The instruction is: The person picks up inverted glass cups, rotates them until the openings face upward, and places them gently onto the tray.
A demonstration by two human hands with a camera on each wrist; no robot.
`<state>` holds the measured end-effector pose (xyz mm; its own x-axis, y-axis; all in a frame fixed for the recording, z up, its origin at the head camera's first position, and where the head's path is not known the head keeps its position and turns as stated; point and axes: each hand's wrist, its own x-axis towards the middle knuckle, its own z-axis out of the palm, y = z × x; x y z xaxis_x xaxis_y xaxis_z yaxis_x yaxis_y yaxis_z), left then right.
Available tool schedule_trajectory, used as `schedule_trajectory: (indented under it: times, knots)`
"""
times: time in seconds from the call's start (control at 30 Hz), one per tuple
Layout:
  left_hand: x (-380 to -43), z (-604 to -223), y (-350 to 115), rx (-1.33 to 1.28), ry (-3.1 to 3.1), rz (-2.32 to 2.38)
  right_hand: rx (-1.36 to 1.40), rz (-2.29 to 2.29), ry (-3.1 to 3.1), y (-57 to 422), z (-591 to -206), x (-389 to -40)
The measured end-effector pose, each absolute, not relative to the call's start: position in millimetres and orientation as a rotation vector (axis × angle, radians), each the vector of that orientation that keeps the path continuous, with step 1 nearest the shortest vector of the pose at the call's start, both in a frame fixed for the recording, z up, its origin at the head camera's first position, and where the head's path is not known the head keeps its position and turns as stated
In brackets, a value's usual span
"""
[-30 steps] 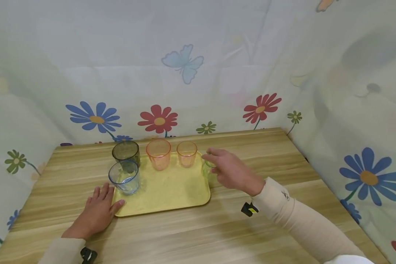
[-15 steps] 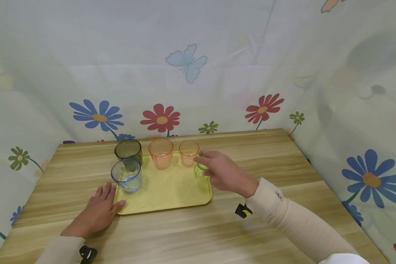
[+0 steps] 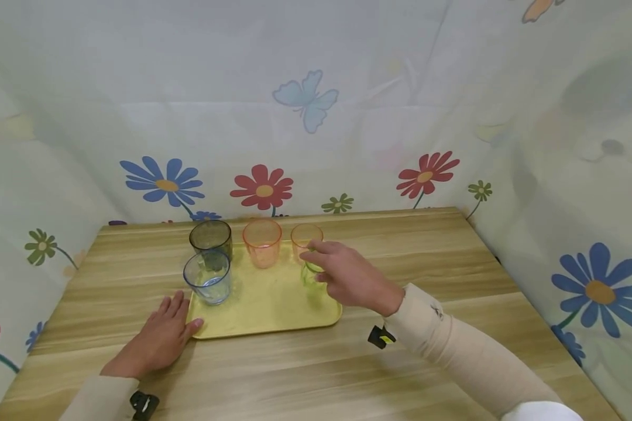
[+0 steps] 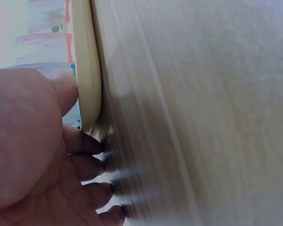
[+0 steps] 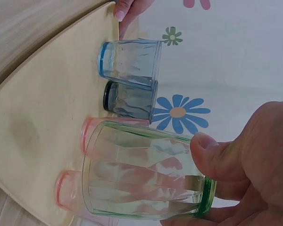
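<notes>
My right hand (image 3: 355, 278) pinches a clear green cup (image 5: 141, 169) near its thick base, between thumb and fingers. The cup is upside down, mouth towards the yellow tray (image 3: 271, 304), over the tray's right part; whether its rim touches the tray I cannot tell. My left hand (image 3: 160, 336) rests at the tray's front left corner, fingers spread on the table and thumb against the tray's edge. On the tray's left side a blue cup (image 3: 209, 278) stands upright, in front of a dark grey cup (image 3: 210, 234). Two orange-pink cups stand upright along the back, the larger (image 3: 262, 242) left of the smaller (image 3: 299, 235).
The tray lies on a wooden table (image 3: 274, 374). A cloth backdrop (image 3: 221, 134) printed with flowers and a butterfly rises behind the table's far edge and at both sides. The smaller orange-pink cup is close to my right hand's fingers.
My right hand has carried the green cup leftwards, from the tray's right edge to over the tray. The left hand stays at the tray's corner. The head view has shifted slightly.
</notes>
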<state>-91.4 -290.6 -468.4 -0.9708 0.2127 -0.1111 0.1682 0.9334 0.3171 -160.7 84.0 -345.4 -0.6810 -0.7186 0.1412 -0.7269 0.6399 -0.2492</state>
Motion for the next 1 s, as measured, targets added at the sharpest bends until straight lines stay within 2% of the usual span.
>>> schedule_trajectory:
  times: [0.67, 1.0]
  knots:
    - [-91.1, -472.0, -283.5, 0.331, 3.010, 0.399, 1.294, 0.479, -2.798, 73.7, -345.4, -162.3]
    - [-88.5, -475.4, -284.2, 0.250, 2.976, 0.425, 1.323, 0.492, -2.769, 64.9, -342.4, -160.6]
